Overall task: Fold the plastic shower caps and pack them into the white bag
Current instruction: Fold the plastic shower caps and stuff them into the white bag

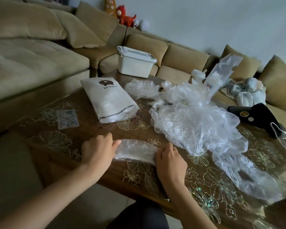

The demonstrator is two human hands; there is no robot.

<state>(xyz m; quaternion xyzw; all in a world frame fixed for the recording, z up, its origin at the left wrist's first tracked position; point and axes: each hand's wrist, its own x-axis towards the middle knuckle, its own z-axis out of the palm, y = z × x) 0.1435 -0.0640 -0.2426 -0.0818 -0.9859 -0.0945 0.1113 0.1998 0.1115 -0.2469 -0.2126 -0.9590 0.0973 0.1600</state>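
Fingers of my left hand and right hand curl, pinching the folded shower cap by its ends on the tabletop, probably to pin the creases. White bag lies with its mouth toward me.

Both forearms bare, reaching forward. Left hand and right hand knuckles up, fingers curled, pinching opposite ends of folded cap.

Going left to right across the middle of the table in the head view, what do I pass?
In order: small clear card → white bag → pile of loose shower caps → black handheld device.
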